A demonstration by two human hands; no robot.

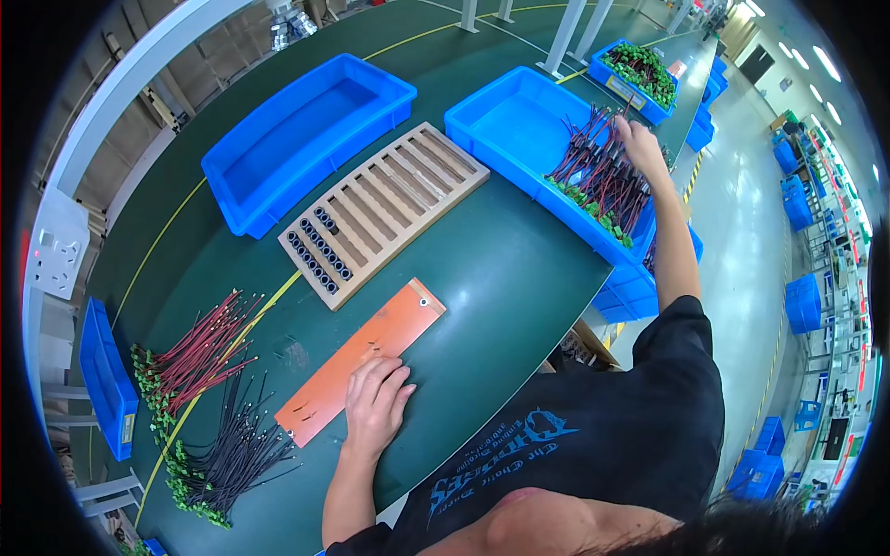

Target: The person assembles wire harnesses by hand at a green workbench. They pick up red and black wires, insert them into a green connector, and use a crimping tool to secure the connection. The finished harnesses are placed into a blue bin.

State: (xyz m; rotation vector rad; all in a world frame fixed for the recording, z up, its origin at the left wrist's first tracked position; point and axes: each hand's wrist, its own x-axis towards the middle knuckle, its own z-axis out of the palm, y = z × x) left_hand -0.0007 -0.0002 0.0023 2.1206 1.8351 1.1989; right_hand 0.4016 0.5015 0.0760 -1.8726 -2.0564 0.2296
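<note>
The person's right hand point(640, 144) is resting at the red and black wire leads point(603, 171), which are lying with green ends in a blue plastic bin point(519, 104) at the far right of the green table point(528, 269); its fingers are bending narrowly, though whether they are gripping a lead cannot be told. The left hand point(375, 398) is lying over the near edge of an orange strip point(399, 320), fingers curling close together, any hold unclear; beyond it, a slotted wooden tray point(408, 232) is holding black cylindrical parts point(320, 255).
</note>
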